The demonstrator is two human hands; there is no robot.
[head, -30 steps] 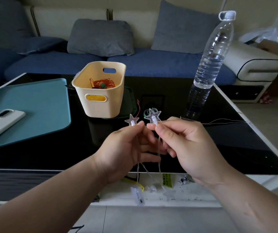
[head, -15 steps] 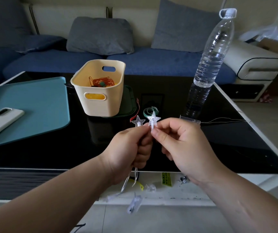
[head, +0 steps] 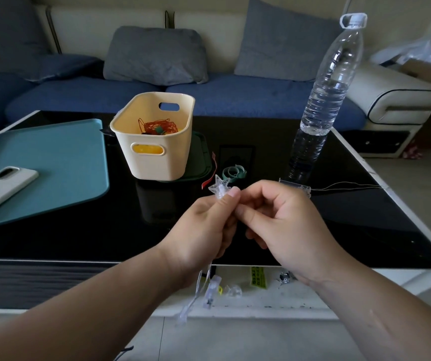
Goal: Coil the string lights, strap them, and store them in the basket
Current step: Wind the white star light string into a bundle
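Your cream basket (head: 154, 162) stands on the black table (head: 131, 225) and holds 1 tangle of orange wire (head: 158, 125). Your left hand (head: 204, 230) pinches 1 clear star of the string lights (head: 219, 189) between thumb and fingertips, above the table's near edge; more clear lights dangle on thin wire below that wrist. Your right hand (head: 282, 225) is curled close against the left fingertips; you cannot tell whether it grips the strand. A green strap (head: 233, 171) lies just behind the star; a clear box (head: 296, 189) lies near a water bottle (head: 323, 100); a phone (head: 1, 183) rests on a teal mat (head: 53, 157) at left.
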